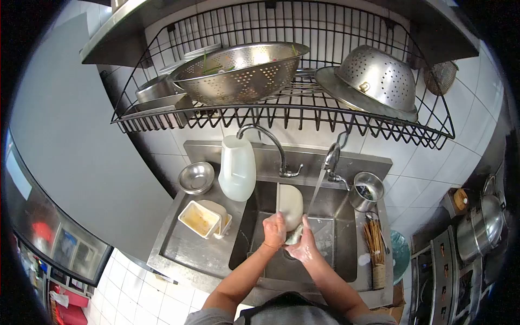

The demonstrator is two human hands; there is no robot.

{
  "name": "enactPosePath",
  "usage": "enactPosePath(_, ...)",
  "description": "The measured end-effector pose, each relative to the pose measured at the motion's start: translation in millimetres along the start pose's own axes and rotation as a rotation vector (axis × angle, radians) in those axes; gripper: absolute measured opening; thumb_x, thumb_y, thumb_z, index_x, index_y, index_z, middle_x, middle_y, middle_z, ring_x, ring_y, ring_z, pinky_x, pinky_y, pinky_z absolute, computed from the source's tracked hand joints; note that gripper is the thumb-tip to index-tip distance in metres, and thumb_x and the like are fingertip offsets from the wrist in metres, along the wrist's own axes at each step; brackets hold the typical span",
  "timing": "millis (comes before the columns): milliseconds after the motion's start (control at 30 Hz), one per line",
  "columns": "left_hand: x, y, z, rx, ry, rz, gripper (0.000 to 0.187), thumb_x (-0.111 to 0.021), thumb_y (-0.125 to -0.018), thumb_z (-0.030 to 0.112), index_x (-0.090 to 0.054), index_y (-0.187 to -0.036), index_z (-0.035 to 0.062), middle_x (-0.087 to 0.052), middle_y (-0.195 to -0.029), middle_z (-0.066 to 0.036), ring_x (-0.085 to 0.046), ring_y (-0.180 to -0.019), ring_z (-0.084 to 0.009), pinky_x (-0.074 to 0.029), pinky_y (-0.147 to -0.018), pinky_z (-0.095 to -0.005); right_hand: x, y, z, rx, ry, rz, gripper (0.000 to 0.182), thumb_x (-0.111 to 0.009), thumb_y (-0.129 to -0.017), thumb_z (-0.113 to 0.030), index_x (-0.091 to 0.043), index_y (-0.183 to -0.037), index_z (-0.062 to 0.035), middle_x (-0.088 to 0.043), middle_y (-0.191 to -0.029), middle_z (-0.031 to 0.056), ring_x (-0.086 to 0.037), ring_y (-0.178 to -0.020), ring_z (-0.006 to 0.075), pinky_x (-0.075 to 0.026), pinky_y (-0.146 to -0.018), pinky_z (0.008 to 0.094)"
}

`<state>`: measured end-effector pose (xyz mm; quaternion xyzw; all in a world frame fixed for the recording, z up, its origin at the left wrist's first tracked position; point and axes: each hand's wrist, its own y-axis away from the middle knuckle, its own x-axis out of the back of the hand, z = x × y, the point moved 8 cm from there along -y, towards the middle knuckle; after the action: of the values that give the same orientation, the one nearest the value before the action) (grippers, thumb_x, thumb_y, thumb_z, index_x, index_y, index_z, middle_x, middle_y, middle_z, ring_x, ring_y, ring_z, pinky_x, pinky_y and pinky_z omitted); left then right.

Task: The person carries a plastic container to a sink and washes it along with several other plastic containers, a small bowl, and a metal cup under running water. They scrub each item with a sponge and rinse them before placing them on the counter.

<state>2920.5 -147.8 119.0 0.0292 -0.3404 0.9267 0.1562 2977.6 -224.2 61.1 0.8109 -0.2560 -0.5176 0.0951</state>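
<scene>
Over the sink, my left hand grips a cream-white bowl, tilted so that its rim faces left. My right hand, with white suds on the wrist, is closed on a pale greenish sponge at the bowl's near end. Water runs from the right faucet just beyond my right hand. The bowl's inside is turned out of view, and the fingers behind it are partly hidden.
A translucent pitcher, a metal bowl and stained white containers stand left of the sink. To the right are a metal pot and a stick brush. Overhead, a wire rack holds colanders.
</scene>
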Motion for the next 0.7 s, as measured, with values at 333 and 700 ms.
enactPosePath(333, -5, 23, 37, -0.595, -0.433, -0.660, 0.015, -0.067, -0.074, 0.024, -0.060, -0.073, 0.0106, -0.059, -0.072, -0.001, -0.056, -0.072, -0.0185, -0.036, -0.076, -0.0322, -22, 43, -120, 0.950, 1.159, -0.041, 0.054, -0.073, -0.071, -0.027, -0.045, -0.113, -0.0066, -0.054, -0.099, 0.0132, -0.052, -0.100, 0.0293, -0.043, -0.084, 0.0424)
enactPosePath(700, 59, -25, 69, -0.418, -0.170, -0.639, 0.021, -0.055, -0.084, 0.022, -0.056, -0.073, 0.0034, -0.056, -0.070, -0.010, -0.056, -0.067, -0.0283, -0.043, -0.064, -0.0389, -61, 25, -33, 0.621, 1.463, -0.476, 0.050, -0.078, -0.065, -0.022, -0.051, -0.104, -0.0070, -0.055, -0.097, 0.0033, -0.052, -0.093, 0.0148, -0.042, -0.082, 0.0306)
